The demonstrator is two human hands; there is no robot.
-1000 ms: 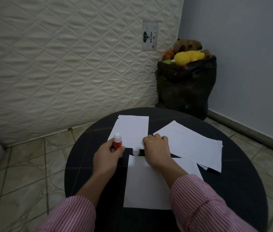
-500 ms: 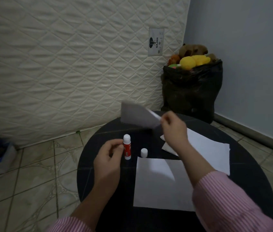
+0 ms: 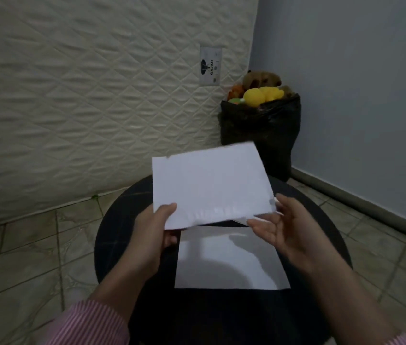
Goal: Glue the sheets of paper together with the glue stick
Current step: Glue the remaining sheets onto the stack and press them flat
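I hold a white sheet of paper (image 3: 209, 185) up above the round black table (image 3: 119, 220), tilted toward me. My left hand (image 3: 150, 235) grips its lower left corner, thumb on top and fingers beneath. My right hand (image 3: 284, 230) is at the sheet's lower right corner with palm up and fingers spread, not clamped on it. A second white sheet (image 3: 231, 262) lies flat on the table below the raised one. The glue stick and its cap are not visible; the raised sheet covers the spot where they stood.
A black bag (image 3: 261, 133) full of soft toys stands in the corner behind the table. A quilted mattress (image 3: 84, 95) leans against the wall on the left. Tiled floor surrounds the table.
The sheet lifted by my right hand has come toward me and now faces me. My left hand has left the glue stick and taken the sheet's lower left corner. My right hand has loosened.
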